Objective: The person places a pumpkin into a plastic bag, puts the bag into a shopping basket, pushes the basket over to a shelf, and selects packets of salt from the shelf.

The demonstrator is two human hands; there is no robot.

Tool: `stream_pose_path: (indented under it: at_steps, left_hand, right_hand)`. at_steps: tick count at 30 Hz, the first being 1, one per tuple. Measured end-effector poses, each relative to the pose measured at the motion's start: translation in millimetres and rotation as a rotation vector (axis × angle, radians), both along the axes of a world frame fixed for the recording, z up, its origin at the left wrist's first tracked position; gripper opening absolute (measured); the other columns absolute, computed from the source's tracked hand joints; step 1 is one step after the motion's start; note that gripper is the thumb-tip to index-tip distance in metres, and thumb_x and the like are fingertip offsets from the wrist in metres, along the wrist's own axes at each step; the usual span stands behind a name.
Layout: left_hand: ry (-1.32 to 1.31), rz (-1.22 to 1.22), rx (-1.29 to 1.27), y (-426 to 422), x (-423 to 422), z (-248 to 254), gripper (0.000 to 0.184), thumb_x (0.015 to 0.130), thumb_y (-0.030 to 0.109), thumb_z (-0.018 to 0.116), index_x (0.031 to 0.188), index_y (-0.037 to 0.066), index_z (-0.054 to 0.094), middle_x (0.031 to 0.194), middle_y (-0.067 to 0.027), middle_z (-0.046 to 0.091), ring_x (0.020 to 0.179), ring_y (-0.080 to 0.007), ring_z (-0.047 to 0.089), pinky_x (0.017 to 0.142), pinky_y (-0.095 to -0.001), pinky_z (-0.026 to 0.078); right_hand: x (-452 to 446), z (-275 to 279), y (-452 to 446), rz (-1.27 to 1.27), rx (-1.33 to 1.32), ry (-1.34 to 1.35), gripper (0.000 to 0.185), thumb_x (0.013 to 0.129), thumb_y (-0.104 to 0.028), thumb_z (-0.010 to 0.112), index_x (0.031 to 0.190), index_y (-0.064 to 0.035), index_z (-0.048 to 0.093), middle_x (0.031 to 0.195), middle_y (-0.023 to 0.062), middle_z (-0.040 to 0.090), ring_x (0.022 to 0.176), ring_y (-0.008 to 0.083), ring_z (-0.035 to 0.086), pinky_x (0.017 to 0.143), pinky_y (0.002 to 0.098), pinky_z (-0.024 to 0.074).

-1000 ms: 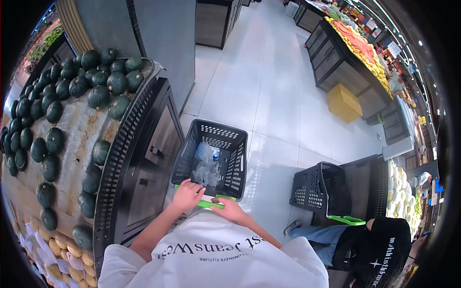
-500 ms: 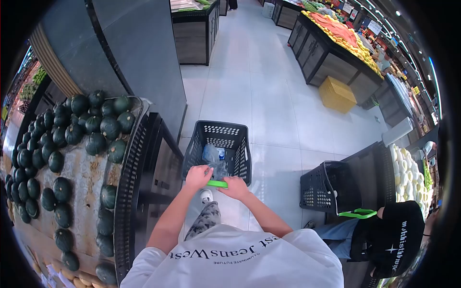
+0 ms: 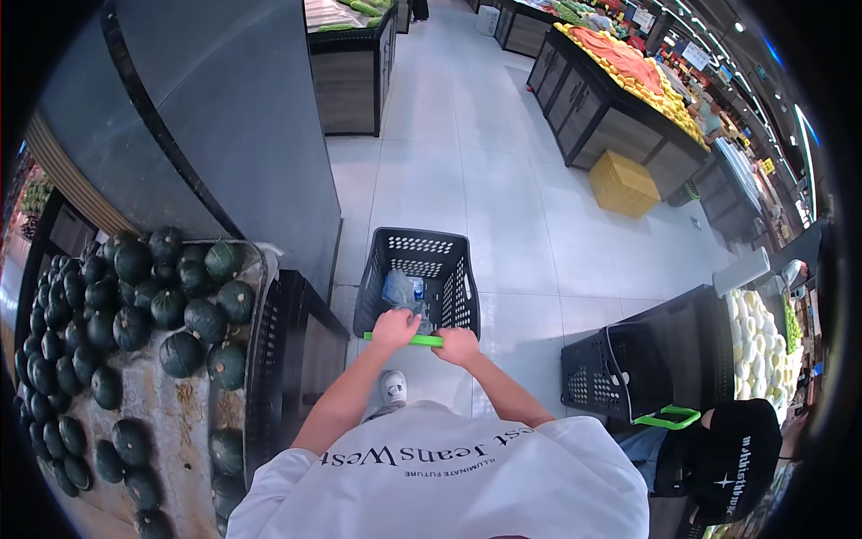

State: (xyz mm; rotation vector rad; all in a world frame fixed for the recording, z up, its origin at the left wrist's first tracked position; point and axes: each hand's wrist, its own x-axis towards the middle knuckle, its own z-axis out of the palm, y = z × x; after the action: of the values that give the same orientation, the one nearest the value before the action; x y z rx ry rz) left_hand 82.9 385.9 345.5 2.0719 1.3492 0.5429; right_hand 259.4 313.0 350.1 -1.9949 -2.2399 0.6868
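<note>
Head view: black basket holds, seemingly, plastic bag.

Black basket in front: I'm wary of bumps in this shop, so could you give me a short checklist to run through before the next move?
1. Left hand on the green handle: ok, gripping it.
2. Right hand on the handle: ok, at its right end.
3. Black basket upright: ok.
4. Plastic bag inside the basket walls: ok.
5. Gap to the second basket and the yellow box: ok, both stand apart, off to the right.
6. Underside of the black basket: cannot tell, hidden from this view.
</note>
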Motion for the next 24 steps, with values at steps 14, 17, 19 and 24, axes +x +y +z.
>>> stream_pose_path:
  at_steps: [14,17,19,24]
  left_hand:
    - [0.08,-0.028,-0.125,149.8,44.8,-10.7,0.039,0.083,0.039,0.054,0.075,0.003,0.067,0.074,-0.0178,0.065,0.073,-0.0356,0.064,0.07,-0.0452,0.051]
    - [0.126,-0.01,-0.118,181.8,56.7,-10.3,0.037,0.083,0.038,0.055,0.08,0.003,0.067,0.074,-0.015,0.066,0.074,-0.033,0.064,0.07,-0.0417,0.051]
    - [0.135,0.005,-0.115,205.2,67.6,-13.0,0.037,0.083,0.038,0.055,0.08,0.003,0.067,0.074,-0.0149,0.066,0.073,-0.0331,0.064,0.07,-0.0418,0.051]
    - [0.074,0.064,-0.103,271.0,90.4,-14.6,0.035,0.082,0.036,0.057,0.079,0.003,0.067,0.074,-0.0167,0.065,0.074,-0.0344,0.064,0.069,-0.0427,0.051]
  right_hand:
    - [48.4,-8.8,151.0,-0.02,-0.038,-0.035,0.025,0.07,-0.037,0.06,0.079,-0.0142,0.066,0.074,0.0112,0.066,0.073,0.0316,0.064,0.067,0.0441,0.0518]
    - [61.5,-3.3,189.0,-0.004,-0.066,-0.036,0.029,0.07,-0.037,0.058,0.083,-0.0124,0.067,0.078,0.0119,0.067,0.076,0.0313,0.065,0.069,0.0432,0.0521]
    - [71.3,-6.3,219.7,0.018,-0.067,-0.046,0.03,0.07,-0.038,0.058,0.084,-0.013,0.068,0.078,0.0117,0.067,0.076,0.0312,0.065,0.069,0.043,0.0522]
    - [95.1,-9.2,288.7,0.025,-0.091,-0.069,0.031,0.07,-0.04,0.059,0.085,-0.0142,0.068,0.079,0.0112,0.067,0.079,0.0299,0.065,0.071,0.0417,0.0521]
